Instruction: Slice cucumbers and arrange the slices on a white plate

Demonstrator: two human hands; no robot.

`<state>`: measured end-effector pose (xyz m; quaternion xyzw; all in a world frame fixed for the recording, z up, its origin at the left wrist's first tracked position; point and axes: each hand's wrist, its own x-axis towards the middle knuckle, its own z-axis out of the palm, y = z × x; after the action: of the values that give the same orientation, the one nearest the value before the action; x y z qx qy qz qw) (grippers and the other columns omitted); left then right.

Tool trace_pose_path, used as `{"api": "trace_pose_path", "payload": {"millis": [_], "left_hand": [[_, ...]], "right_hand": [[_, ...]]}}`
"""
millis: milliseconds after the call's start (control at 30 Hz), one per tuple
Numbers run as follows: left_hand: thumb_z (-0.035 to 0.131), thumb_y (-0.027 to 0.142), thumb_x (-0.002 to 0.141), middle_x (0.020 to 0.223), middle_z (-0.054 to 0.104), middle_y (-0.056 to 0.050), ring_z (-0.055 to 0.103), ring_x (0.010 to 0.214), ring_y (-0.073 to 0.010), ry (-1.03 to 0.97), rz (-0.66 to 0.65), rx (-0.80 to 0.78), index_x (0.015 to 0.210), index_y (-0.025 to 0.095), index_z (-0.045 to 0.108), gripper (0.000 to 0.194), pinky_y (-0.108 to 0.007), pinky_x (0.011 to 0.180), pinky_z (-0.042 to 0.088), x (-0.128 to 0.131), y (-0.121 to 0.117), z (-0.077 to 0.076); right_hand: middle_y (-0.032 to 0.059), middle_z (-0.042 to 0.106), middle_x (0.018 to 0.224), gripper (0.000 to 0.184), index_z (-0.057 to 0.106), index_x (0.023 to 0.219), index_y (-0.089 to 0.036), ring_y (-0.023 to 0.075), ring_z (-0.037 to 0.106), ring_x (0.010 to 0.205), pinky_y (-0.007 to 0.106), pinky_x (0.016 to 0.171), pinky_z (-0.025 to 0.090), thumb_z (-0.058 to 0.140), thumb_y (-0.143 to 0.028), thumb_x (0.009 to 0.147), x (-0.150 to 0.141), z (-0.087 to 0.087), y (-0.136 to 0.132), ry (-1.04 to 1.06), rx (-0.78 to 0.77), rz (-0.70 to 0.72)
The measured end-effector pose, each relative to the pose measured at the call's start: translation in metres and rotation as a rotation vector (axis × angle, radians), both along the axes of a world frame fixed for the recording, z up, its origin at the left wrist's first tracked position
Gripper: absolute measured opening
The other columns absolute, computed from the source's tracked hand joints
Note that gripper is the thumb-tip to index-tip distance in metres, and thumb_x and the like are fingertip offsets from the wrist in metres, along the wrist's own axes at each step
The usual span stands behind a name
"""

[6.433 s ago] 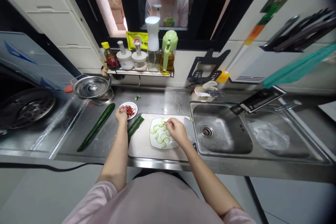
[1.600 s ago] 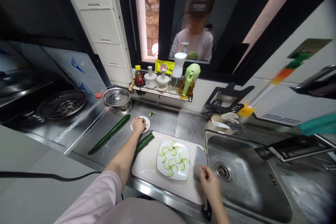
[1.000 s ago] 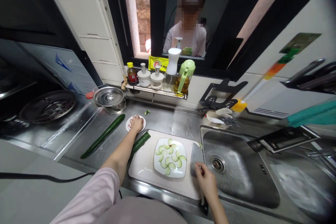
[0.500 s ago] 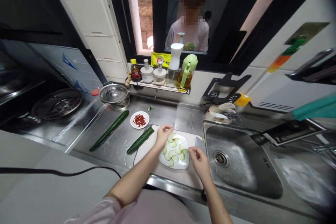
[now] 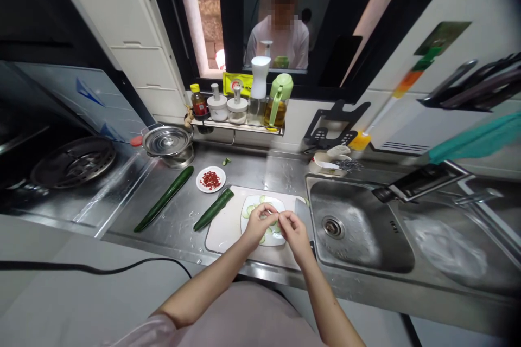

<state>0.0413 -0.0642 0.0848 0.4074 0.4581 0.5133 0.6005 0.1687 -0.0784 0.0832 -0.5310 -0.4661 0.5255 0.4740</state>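
My left hand [image 5: 259, 225] and my right hand [image 5: 295, 232] meet over a square white plate [image 5: 245, 223], thumbs and fingers pinched together and fingertips touching. Anything between them is too small to make out. Thin pale-green cucumber slices [image 5: 251, 210] lie on the plate, partly covered by my hands. Beneath the plate is a light cutting board [image 5: 223, 232], with a cut length of cucumber [image 5: 214, 209] along its left edge. A knife blade [image 5: 302, 209] rests at the board's right side. Small red dried berries [image 5: 210, 179] fill a round white dish [image 5: 199, 184] behind the cucumber.
A whole cucumber [image 5: 164, 199] lies on the steel counter to the left, near a lidded metal pot [image 5: 167, 142]. To the right is a sink [image 5: 358, 227] with a black faucet [image 5: 421, 181]. Jars and an oil bottle [image 5: 279, 103] stand on a rack at the back.
My hands have come together over the plate from its far-left and right sides. The whole view has shifted slightly, and the plate stays on the board.
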Motion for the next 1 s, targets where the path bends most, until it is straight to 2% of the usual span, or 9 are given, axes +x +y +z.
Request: {"api": "trace_pose_path", "payload": {"millis": [167,367,500,567,700,867,1000], "left_hand": [[0.071,0.033,0.069,0.081,0.060,-0.001,0.052,0.077,-0.0122,-0.029,-0.017,-0.003,0.078,0.018,0.061,0.019,-0.025,0.076,0.042,0.001,-0.005,-0.002],[0.070,0.038,0.071,0.082,0.061,-0.002,0.054,0.078,-0.0129,0.032,-0.061,0.035,0.080,0.018,0.061,0.024,-0.026,0.076,0.043,-0.001,-0.005,-0.005],[0.064,0.037,0.077,0.088,0.063,-0.003,0.054,0.080,-0.0132,0.172,-0.088,0.092,0.086,0.018,0.063,0.021,-0.026,0.075,0.043,-0.007,0.000,-0.009],[0.062,0.036,0.079,0.087,0.063,-0.003,0.054,0.082,-0.0140,0.274,-0.106,0.127,0.083,0.018,0.063,0.019,-0.025,0.073,0.043,-0.010,0.004,-0.012],[0.062,0.035,0.078,0.083,0.063,-0.003,0.056,0.083,-0.0151,0.406,-0.152,0.186,0.076,0.017,0.063,0.018,-0.025,0.072,0.043,-0.017,0.012,-0.019],[0.061,0.037,0.079,0.083,0.065,-0.004,0.058,0.082,-0.0155,0.359,-0.153,0.206,0.079,0.017,0.063,0.019,-0.027,0.078,0.045,-0.018,0.015,-0.029],[0.060,0.037,0.079,0.088,0.067,-0.004,0.058,0.080,-0.0148,0.356,-0.086,0.163,0.087,0.018,0.064,0.021,-0.027,0.078,0.046,-0.023,0.020,-0.037]], "right_hand": [[-0.0061,0.042,0.053,0.040,0.057,0.077,-0.019,0.0080,0.034,0.047,0.020,0.043,0.028,0.064,-0.059,0.074,0.000,0.002,-0.003,0.010,-0.010,-0.003],[-0.0063,0.042,0.053,0.037,0.058,0.077,-0.019,0.0081,0.035,0.048,0.021,0.046,0.030,0.064,-0.055,0.075,0.005,0.000,-0.004,-0.009,-0.009,-0.011],[-0.0021,0.053,0.062,0.034,0.059,0.076,-0.018,0.0101,0.044,0.055,0.022,0.053,0.037,0.064,-0.052,0.075,0.011,0.000,0.002,-0.107,0.052,0.012],[-0.0001,0.057,0.067,0.031,0.060,0.075,-0.018,0.0114,0.047,0.059,0.024,0.058,0.040,0.063,-0.049,0.076,0.015,0.000,0.007,-0.182,0.090,0.049],[-0.0016,0.055,0.063,0.025,0.062,0.077,-0.018,0.0110,0.046,0.057,0.023,0.056,0.038,0.060,-0.043,0.078,0.019,-0.002,0.013,-0.323,0.122,0.124],[-0.0019,0.057,0.065,0.021,0.063,0.079,-0.018,0.0109,0.048,0.060,0.021,0.058,0.038,0.057,-0.037,0.080,0.022,-0.005,0.016,-0.384,0.160,0.178],[-0.0010,0.058,0.065,0.020,0.064,0.077,-0.018,0.0118,0.050,0.061,0.022,0.059,0.039,0.056,-0.037,0.079,0.035,-0.019,0.024,-0.437,0.163,0.108]]}}
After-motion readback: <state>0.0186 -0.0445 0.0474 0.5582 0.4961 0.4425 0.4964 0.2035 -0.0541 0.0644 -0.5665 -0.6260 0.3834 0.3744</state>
